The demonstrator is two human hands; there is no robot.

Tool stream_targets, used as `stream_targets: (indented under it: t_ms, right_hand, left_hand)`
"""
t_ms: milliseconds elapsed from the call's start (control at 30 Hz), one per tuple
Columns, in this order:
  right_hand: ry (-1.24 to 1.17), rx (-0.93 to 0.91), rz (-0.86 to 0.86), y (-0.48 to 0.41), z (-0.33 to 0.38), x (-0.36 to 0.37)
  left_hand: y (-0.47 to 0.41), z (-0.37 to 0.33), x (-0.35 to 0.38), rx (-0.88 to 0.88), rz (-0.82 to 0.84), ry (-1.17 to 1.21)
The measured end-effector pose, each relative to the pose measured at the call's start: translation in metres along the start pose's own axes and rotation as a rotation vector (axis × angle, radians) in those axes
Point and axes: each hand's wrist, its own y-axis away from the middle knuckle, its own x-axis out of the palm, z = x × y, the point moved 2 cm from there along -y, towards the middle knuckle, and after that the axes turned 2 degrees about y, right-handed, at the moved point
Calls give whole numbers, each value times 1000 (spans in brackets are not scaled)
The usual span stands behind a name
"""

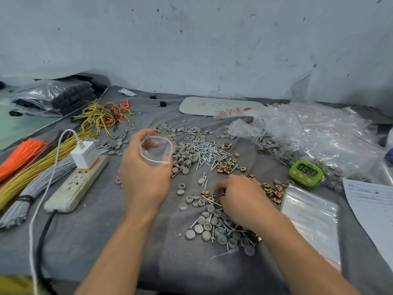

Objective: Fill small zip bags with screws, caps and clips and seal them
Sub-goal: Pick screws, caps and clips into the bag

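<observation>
The left hand (142, 175) holds a small zip bag (157, 150) open in its grip above the counter (106, 241), while the right hand (239, 199) digs in the near pile of screws, caps and clips (212, 226), its curled grip holding I cannot tell what, and next, I think, those bits must drop into the bag.

Paper sheet (372, 211) half beyond right edge
</observation>
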Motion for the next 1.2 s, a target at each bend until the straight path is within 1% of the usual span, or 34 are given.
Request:
stream_targets:
  t_ms: [67, 133, 200, 300, 333, 400, 467, 533, 633, 733, 767, 867, 900, 967, 1033, 1067, 1100, 1133, 1200]
  right_hand:
    - [64, -29, -21, 0, 2, 0]
    - [123, -68, -37, 0, 4, 0]
    - [146, -82, -13, -1, 3, 0]
    - [159, -94, 20, -1, 2, 1]
    - [125, -91, -13, 0, 2, 1]
    - [-44, -21, -157, 2, 2, -2]
    - [-260, 60, -321, 5, 1, -6]
    - [-450, 46, -402, 8, 4, -9]
    - [-661, -59, -394, 15, 13, -14]
    - [-729, -115, -355, 17, 20, -15]
    - [-747, -132, -332, 16, 23, -16]
    - [-753, -193, -205, 10, 28, -17]
    - [-751, -197, -188, 10, 29, -18]
    - [-867, -142, -255, 12, 27, -20]
    - [-1003, 3, -410, 12, 19, -22]
    - [-970, 87, -466, 12, 13, -22]
    - [-873, 158, -465, 13, 9, -21]
    - [-748, 193, -397, 12, 5, -19]
    - [-487, 179, -172, 12, 4, -10]
  left_hand:
    - [0, 4, 1, 93, 57, -150]
    - [4, 9, 9, 131, 199, -311]
    - [10, 12, 18, 120, 357, -452]
    - [18, 15, 27, 42, 523, -501]
    - [21, 15, 30, 44, 563, -490]
    - [24, 13, 33, 58, 618, -469]
    - [26, 10, 34, 83, 631, -459]
    - [28, 6, 35, 117, 630, -435]
    - [34, -2, 39, 172, 650, -370]
    - [40, -11, 44, 281, 686, -317]
    - [41, -13, 45, 287, 687, -293]
    - [39, -13, 43, 219, 676, -224]
    - [38, -14, 42, 199, 669, -210]
    - [36, -13, 40, 131, 643, -174]
    - [32, -10, 38, 15, 577, -138]
    - [29, -8, 37, -26, 530, -131]
    - [27, -7, 35, -46, 486, -134]
    - [25, -6, 34, -52, 446, -138]
    - [21, -6, 30, -47, 380, -135]
